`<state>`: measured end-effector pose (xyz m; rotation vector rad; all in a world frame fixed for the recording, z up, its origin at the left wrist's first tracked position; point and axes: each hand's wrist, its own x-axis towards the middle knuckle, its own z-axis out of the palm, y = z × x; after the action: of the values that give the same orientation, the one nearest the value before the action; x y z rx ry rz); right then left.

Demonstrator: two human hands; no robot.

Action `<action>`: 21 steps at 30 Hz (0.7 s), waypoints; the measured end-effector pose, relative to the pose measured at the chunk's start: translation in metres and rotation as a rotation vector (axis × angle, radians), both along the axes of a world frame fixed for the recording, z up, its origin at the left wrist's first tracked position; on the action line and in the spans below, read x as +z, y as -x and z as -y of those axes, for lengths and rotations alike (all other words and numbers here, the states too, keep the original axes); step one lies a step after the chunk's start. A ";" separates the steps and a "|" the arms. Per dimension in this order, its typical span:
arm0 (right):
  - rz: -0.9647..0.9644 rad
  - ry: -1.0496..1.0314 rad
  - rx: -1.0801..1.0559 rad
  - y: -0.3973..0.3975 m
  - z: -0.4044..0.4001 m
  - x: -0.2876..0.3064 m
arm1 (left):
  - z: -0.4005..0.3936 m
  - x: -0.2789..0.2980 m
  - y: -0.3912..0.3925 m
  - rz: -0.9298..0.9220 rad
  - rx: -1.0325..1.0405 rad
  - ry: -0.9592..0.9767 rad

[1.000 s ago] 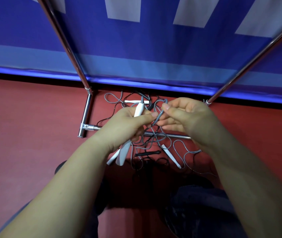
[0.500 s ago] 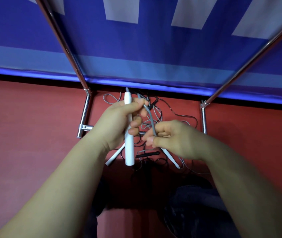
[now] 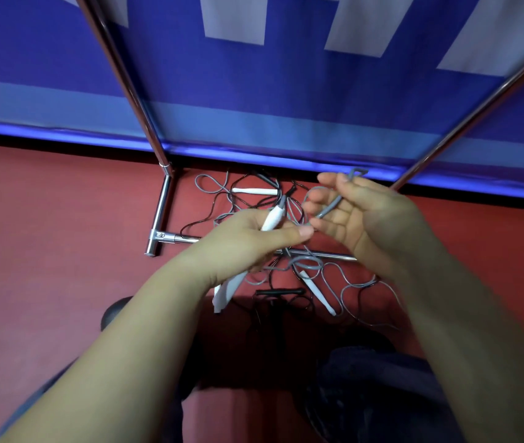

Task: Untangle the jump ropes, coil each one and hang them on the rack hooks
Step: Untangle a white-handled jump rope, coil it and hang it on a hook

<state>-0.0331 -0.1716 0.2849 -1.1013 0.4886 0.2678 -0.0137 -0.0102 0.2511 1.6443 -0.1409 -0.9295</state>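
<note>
Grey cord (image 3: 327,210) draped across the spread-fingered right hand (image 3: 359,219), white handle (image 3: 273,219) gripped in the left hand (image 3: 254,241), lifted above the rack base bar (image 3: 187,238), likely for freeing from the floor tangle (image 3: 286,270).

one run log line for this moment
stage: untangling | left hand: grips white handle | right hand: grey rope across open palm | hung: none seen
</note>
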 end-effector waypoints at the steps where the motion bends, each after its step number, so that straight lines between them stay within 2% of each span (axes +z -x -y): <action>1: 0.009 0.026 0.016 -0.001 0.000 -0.001 | 0.001 0.000 0.000 0.002 0.023 0.001; 5: 0.028 0.368 0.264 0.001 -0.003 -0.007 | 0.003 0.000 -0.004 -0.071 0.169 0.135; 8: 0.011 0.527 0.490 0.007 -0.006 -0.013 | 0.002 0.003 -0.007 -0.146 0.280 0.257; 11: 0.037 0.685 0.620 0.011 -0.007 -0.016 | 0.001 0.006 -0.008 -0.190 0.351 0.323; 16: 0.084 0.676 0.518 0.009 -0.007 -0.016 | 0.002 0.005 -0.009 -0.191 0.379 0.358; 21: 0.085 0.502 0.335 0.005 -0.004 -0.012 | 0.000 0.003 -0.009 -0.154 0.331 0.321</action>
<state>-0.0377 -0.1672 0.2731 -1.6818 0.2974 0.4024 -0.0042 -0.0105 0.2538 1.2479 0.0828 -0.7326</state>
